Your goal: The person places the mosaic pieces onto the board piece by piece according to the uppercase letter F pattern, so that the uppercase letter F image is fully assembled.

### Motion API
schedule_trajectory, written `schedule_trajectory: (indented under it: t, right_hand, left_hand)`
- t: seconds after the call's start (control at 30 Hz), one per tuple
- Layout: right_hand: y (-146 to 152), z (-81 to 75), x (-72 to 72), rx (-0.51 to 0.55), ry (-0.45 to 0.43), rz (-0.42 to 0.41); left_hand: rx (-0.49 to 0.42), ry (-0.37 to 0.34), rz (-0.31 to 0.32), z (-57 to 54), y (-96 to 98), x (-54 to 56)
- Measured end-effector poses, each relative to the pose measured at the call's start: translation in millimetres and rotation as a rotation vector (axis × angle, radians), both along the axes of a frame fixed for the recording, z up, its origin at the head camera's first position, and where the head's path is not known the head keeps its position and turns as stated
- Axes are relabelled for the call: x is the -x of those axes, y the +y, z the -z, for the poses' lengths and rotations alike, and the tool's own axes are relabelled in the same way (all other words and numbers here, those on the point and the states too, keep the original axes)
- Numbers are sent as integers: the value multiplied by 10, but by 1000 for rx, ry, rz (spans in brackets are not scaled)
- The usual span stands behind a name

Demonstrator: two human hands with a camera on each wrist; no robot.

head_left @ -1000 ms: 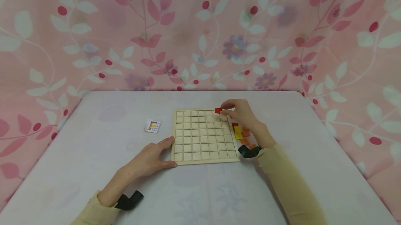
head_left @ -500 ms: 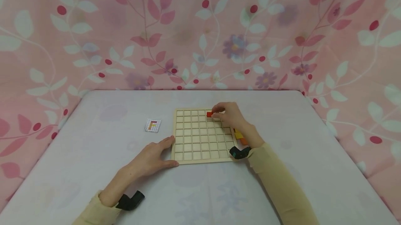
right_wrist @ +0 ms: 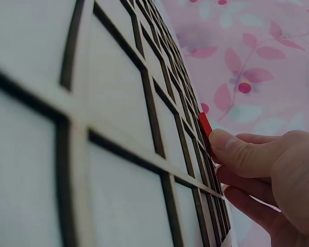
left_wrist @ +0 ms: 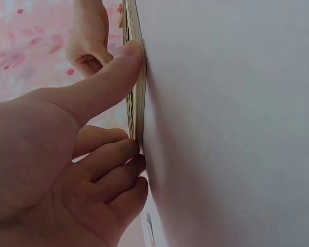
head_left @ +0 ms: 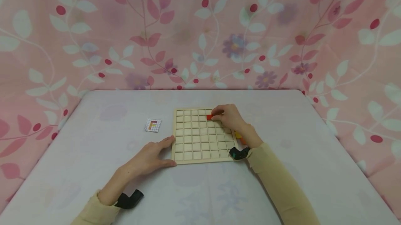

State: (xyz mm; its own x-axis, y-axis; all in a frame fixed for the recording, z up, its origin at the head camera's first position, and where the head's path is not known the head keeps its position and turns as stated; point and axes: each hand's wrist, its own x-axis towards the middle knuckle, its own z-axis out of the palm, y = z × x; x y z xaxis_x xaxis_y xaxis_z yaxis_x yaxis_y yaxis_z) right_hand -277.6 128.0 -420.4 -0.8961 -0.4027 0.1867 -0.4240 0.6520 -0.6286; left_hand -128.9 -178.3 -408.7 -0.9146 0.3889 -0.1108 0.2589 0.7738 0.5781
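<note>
My right hand (head_left: pixel 230 117) pinches a red square tile (head_left: pixel 209 117) between thumb and fingers, over the far rows of a pale wooden grid board (head_left: pixel 195 137). In the right wrist view the red tile (right_wrist: pixel 204 123) stands on edge against the grid's far part, with the thumb (right_wrist: pixel 232 146) on it. My left hand (head_left: pixel 148 158) rests at the board's left side, its thumb at the near left corner and its forefinger higher up the edge. The left wrist view shows the thumb (left_wrist: pixel 105 87) against the board's rim (left_wrist: pixel 140 98), other fingers bent beside it.
Left of the board lies a small card (head_left: pixel 152 125) printed with a coloured grid pattern. Yellow and orange tiles (head_left: pixel 242 140) lie by the board's right edge, partly hidden behind my right wrist. A pink floral cloth (head_left: pixel 200 37) hangs behind the white table (head_left: pixel 109 113).
My right hand has carried the red tile leftward from the board's far right edge and lowered it onto the grid's far rows. The left hand has stayed at the board's edge.
</note>
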Motion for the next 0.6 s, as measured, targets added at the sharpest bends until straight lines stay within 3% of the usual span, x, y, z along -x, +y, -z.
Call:
schedule_trajectory:
  t: [0.6]
  right_hand:
    - [14,52,32,-24,59,-15]
  left_hand:
    - [13,-5,-4,0,14,1]
